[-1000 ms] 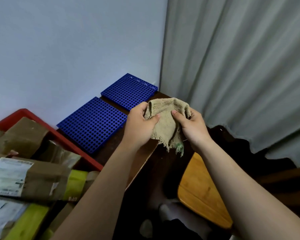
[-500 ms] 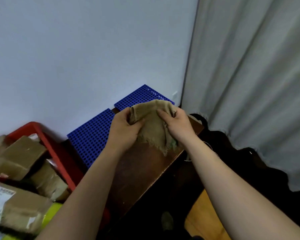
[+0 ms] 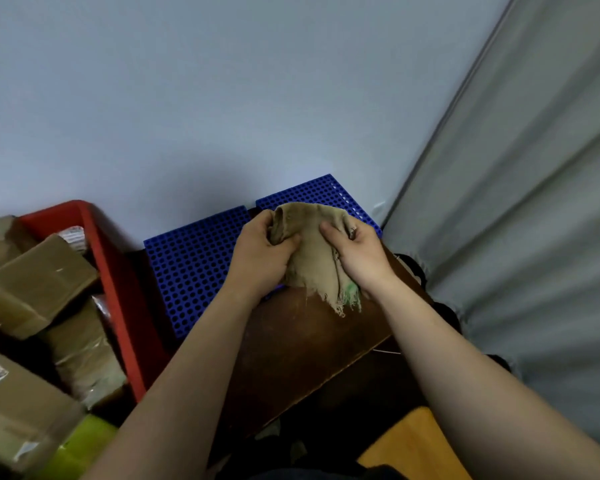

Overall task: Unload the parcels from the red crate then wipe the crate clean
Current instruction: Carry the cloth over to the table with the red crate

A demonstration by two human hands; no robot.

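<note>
- Left hand [image 3: 257,258] — bare, with a broad back and rounded knuckles.
- Right hand [image 3: 361,254] — bare likewise; looks slimmer at the wrist.
- Left forearm [image 3: 187,375] — bare all along, smooth, widens toward the lower edge of view.
- Right forearm [image 3: 465,375] — bare as well, swells large near the bottom right corner.
- Nails and fine marks: too blurred to tell.

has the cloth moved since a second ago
Yes. Judged against the blue perforated panels, the cloth, held by the left hand and right hand, has shifted from off the table edge to over it, nearer the wall.
</note>
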